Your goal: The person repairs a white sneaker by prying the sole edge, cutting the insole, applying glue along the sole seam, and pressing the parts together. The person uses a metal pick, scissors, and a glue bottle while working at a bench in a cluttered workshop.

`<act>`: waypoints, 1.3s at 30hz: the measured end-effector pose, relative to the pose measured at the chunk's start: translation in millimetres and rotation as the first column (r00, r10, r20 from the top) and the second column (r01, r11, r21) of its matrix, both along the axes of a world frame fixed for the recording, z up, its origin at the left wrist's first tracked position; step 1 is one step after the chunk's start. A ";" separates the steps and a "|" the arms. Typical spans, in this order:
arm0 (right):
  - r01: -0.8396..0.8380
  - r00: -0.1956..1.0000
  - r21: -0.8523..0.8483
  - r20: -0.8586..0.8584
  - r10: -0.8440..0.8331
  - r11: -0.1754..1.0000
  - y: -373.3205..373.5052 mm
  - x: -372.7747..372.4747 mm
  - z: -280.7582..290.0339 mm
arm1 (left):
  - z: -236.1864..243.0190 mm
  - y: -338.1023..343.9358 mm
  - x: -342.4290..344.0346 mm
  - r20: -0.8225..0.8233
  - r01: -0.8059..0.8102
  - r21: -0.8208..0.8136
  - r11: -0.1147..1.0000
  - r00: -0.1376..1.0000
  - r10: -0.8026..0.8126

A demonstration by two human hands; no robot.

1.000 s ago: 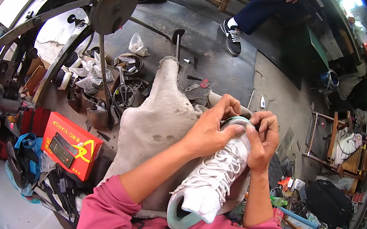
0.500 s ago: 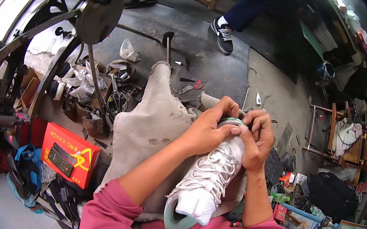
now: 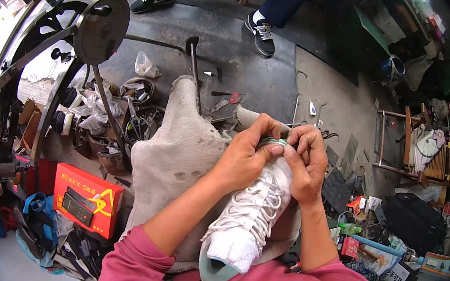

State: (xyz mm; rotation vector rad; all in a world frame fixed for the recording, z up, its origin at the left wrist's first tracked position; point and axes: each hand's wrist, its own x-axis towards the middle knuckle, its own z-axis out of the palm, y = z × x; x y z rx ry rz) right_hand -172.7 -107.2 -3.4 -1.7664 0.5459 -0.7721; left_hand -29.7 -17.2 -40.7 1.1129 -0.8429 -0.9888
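Note:
A white laced sneaker (image 3: 255,211) with a pale green lining lies along my lap, its opening toward my body and its toe pointing away. My left hand (image 3: 252,151) is closed around the toe end, thumb pressed on the upper. On the other side of the toe, my right hand (image 3: 306,160) pinches at the sole's edge with thumb and bent fingers. Between the fingertips a strip of the green-white sole edge shows; the rest of the toe is hidden by the hands. Beneath the shoe, a grey worn cloth (image 3: 176,159) covers my lap.
At the left stands a metal machine with a round wheel (image 3: 102,30). A red box (image 3: 87,200) lies below it, near tubs of tools (image 3: 142,123). Another person's dark sneakers (image 3: 262,34) rest on the floor ahead. A small wooden chair (image 3: 429,160) and clutter fill the right.
The view has shifted slightly, so the surroundings sit a little further left and higher. Both hands keep their hold at the shoe's toe, with small finger movements.

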 end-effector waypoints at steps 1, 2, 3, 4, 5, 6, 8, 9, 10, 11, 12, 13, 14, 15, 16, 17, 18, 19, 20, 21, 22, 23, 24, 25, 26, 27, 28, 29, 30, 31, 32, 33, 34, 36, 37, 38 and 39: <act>-0.009 1.000 0.003 -0.008 0.009 1.000 0.1 -0.4 -0.3 | -0.5 -0.3 -0.8 0.012 -0.018 0.000 1.000 1.000 0.018; -0.011 1.000 0.001 -0.007 0.011 1.000 0.2 -0.8 -0.7 | -1.3 -0.4 -1.2 0.030 -0.024 -0.001 1.000 0.999 0.024; -0.014 1.000 -0.002 -0.006 0.014 1.000 0.1 -1.3 -1.0 | -2.0 -0.8 -1.6 0.049 -0.030 -0.003 1.000 0.998 0.031; -0.025 1.000 -0.014 -0.010 0.025 1.000 -0.4 -1.7 -1.5 | -2.9 -1.0 -1.6 0.069 -0.036 -0.006 0.999 0.997 0.036; -0.035 0.999 -0.025 -0.014 0.034 0.999 -0.9 -2.0 -2.0 | -3.5 -1.0 -1.7 0.066 -0.039 -0.015 0.999 0.997 0.040; -0.035 0.999 -0.050 -0.014 0.035 0.998 -1.2 -2.3 -2.6 | -4.1 -1.1 -1.8 0.064 -0.040 -0.025 0.999 0.997 0.042; -0.021 1.000 -0.061 0.009 0.022 0.998 -2.2 -1.9 -4.4 | -4.9 -1.0 -2.6 0.049 -0.031 -0.021 0.999 0.998 0.032; -0.001 1.000 -0.066 0.029 0.003 0.998 -2.5 -2.0 -5.1 | -5.3 -0.8 -2.5 0.038 -0.022 -0.008 1.000 0.999 0.023; -0.009 0.999 -0.015 0.047 0.010 1.000 -2.0 -2.8 -5.3 | -5.8 -0.6 -2.6 0.027 -0.018 -0.014 1.000 0.999 0.019; 0.009 0.999 -0.017 0.042 -0.008 1.000 -1.0 -3.4 -5.9 | -6.3 -1.1 -2.9 0.016 -0.014 0.000 1.000 1.000 0.014; 0.034 0.998 -0.013 0.049 -0.033 0.999 0.7 -4.2 -6.5 | -6.8 -1.8 -3.4 0.005 -0.015 -0.006 1.000 1.000 0.015; 0.065 0.997 -0.004 0.050 -0.065 0.998 2.1 -5.4 -6.6 | -7.5 -2.4 -3.6 -0.009 -0.012 -0.008 1.000 1.000 0.012; 0.085 0.996 -0.043 0.031 -0.084 0.995 3.2 -6.8 -6.6 | -8.0 -2.9 -3.7 -0.012 -0.014 -0.031 0.999 1.000 0.014; 0.090 0.996 -0.086 0.007 -0.090 0.992 4.9 -9.0 -6.1 | -8.6 -3.2 -3.6 -0.007 -0.016 -0.035 0.999 1.000 0.016; 0.102 0.994 -0.117 -0.019 -0.105 0.988 6.6 -11.2 -5.5 | -9.0 -3.3 -3.5 -0.008 -0.015 -0.036 0.999 1.000 0.015; 0.112 0.992 -0.148 -0.044 -0.120 0.983 8.0 -13.0 -5.0 | -9.1 -3.4 -3.5 -0.009 -0.015 -0.036 0.999 1.000 0.015; 0.139 0.984 -0.216 -0.084 -0.160 0.966 8.5 -14.3 -4.6 | -9.2 -3.4 -3.1 0.003 -0.015 -0.037 0.999 1.000 0.015; 0.146 0.981 -0.214 -0.094 -0.169 0.966 8.4 -15.0 -4.3 | -8.7 -4.2 -4.2 -0.003 -0.027 -0.048 0.998 1.000 0.027; 0.151 0.979 -0.210 -0.103 -0.176 0.966 8.2 -15.3 -4.0 | -8.1 -4.6 -5.2 -0.008 -0.040 -0.058 0.998 0.999 0.040; 0.155 0.976 -0.201 -0.121 -0.182 0.967 8.1 -15.2 -3.9 | -7.3 -4.9 -5.8 -0.012 -0.055 -0.069 0.996 0.998 0.054; 0.145 0.977 -0.198 -0.129 -0.172 0.969 7.4 -15.0 -3.7 | -6.7 -5.2 -6.1 -0.016 -0.054 -0.065 0.996 0.998 0.053; 0.149 0.981 -0.170 -0.100 -0.168 0.974 7.6 -14.2 -4.0 | -6.3 -5.1 -6.4 -0.019 -0.054 -0.061 0.997 0.998 0.053; 0.157 0.983 -0.129 -0.077 -0.168 0.979 7.8 -13.2 -4.3 | -6.2 -5.1 -6.4 -0.025 -0.057 -0.057 0.997 0.998 0.056; 0.161 0.985 -0.080 -0.047 -0.165 0.984 8.2 -12.1 -4.8 | -6.6 -4.8 -6.4 -0.026 -0.050 -0.053 0.997 0.998 0.049; 0.163 0.986 -0.070 -0.018 -0.164 0.984 8.6 -10.8 -5.2 | -7.4 -4.3 -6.2 -0.028 -0.047 -0.048 0.998 0.999 0.046; 0.162 0.987 -0.052 0.019 -0.161 0.985 8.8 -9.3 -5.6 | -8.5 -3.9 -5.7 -0.032 -0.046 -0.042 0.998 0.998 0.045; 0.154 0.987 -0.036 0.057 -0.152 0.987 9.1 -7.8 -5.7 | -9.9 -3.4 -5.0 -0.030 -0.035 -0.044 0.998 0.999 0.034; 0.151 0.988 -0.046 0.051 -0.149 0.987 8.8 -6.8 -5.4 | -11.3 -3.2 -4.2 -0.029 -0.025 -0.047 0.999 0.999 0.023; 0.145 0.989 -0.059 0.047 -0.143 0.988 8.1 -6.1 -4.6 | -12.7 -3.2 -3.6 -0.028 -0.013 -0.051 0.999 1.000 0.011; 0.144 0.989 -0.072 0.054 -0.141 0.987 7.5 -5.3 -3.8 | -13.8 -3.5 -3.3 -0.028 -0.012 -0.047 0.999 1.000 0.011; 0.144 0.989 -0.067 0.035 -0.142 0.987 7.1 -4.5 -3.4 | -14.6 -4.2 -3.2 -0.027 -0.011 -0.044 0.999 1.000 0.010; 0.149 0.989 -0.061 0.026 -0.147 0.987 6.8 -4.2 -3.0 | -14.9 -4.8 -3.2 -0.026 -0.007 -0.034 0.999 1.000 0.006; 0.157 0.987 -0.053 0.022 -0.156 0.986 6.6 -4.2 -3.1 | -14.9 -5.2 -3.0 -0.027 -0.010 -0.039 0.999 1.000 0.009; 0.151 0.988 -0.052 0.014 -0.151 0.987 5.5 -5.6 -4.6 | -14.3 -6.0 -3.6 -0.027 -0.012 -0.033 0.999 1.000 0.011; 0.147 0.989 -0.049 0.013 -0.146 0.988 4.8 -6.6 -6.4 | -14.1 -6.7 -4.0 -0.004 -0.005 -0.044 0.999 1.000 0.005; 0.157 0.987 -0.090 -0.028 -0.160 0.984 3.6 -8.6 -8.2 | -14.0 -7.4 -4.9 0.022 -0.006 -0.050 0.999 1.000 0.007; 0.147 0.988 -0.110 -0.023 -0.150 0.983 2.3 -10.2 -10.6 | -14.2 -6.5 -4.9 0.055 -0.023 -0.051 0.998 0.998 0.025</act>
